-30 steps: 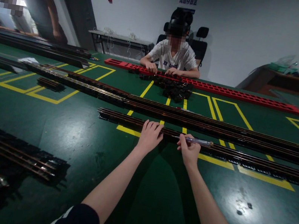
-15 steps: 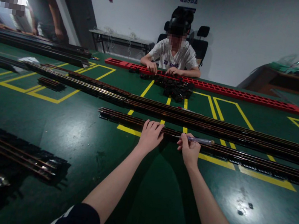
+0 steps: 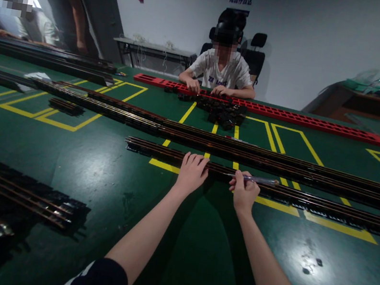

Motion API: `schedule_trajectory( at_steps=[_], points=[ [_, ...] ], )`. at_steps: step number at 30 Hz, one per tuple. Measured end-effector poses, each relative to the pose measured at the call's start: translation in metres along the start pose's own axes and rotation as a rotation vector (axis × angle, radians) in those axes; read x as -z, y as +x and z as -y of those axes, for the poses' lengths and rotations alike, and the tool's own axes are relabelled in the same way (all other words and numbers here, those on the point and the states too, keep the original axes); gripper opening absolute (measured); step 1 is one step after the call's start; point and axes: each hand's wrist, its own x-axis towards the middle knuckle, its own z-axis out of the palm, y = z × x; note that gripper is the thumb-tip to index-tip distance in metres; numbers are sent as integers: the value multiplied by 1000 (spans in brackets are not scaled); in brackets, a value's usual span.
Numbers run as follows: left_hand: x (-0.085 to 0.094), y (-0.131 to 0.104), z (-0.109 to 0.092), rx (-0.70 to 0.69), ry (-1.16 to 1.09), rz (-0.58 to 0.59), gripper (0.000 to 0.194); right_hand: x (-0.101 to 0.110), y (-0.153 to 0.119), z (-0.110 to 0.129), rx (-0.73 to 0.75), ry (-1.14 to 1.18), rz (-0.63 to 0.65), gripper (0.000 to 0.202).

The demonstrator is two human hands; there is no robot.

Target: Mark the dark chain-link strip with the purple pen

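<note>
A long black rail assembly with copper-coloured strips lies across the green table in front of me. My left hand is closed over its near side, fingers curled across the top and thumb hidden. My right hand grips a slim screwdriver with a clear handle. Its shaft points left, lying low over the rail just right of my left hand. Whether the tip touches the rail I cannot tell. Just behind runs a longer bundle of similar rails.
More copper-striped rails lie at the lower left. A short rail piece sits further back. Across the table a co-worker handles small black parts beside a red slotted frame. Other people stand at the far left.
My right hand and the screwdriver have shifted slightly right, away from my left hand. My left hand stays on the rail. A person at the far left has moved a little.
</note>
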Motion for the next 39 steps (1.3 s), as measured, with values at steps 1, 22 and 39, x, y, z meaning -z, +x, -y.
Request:
schedule_trajectory(
  at_steps=[1,22,39],
  points=[
    [0,0,0,-1,2,-1,29,0,0,0,0,9,12,35],
    [-2,-2,-4,-42,79,-1,35,-1,1,1,-48,83,38,34],
    [1,-1,-6,-37,111,-1,40,-3,0,0,24,28,65,40]
  ],
)
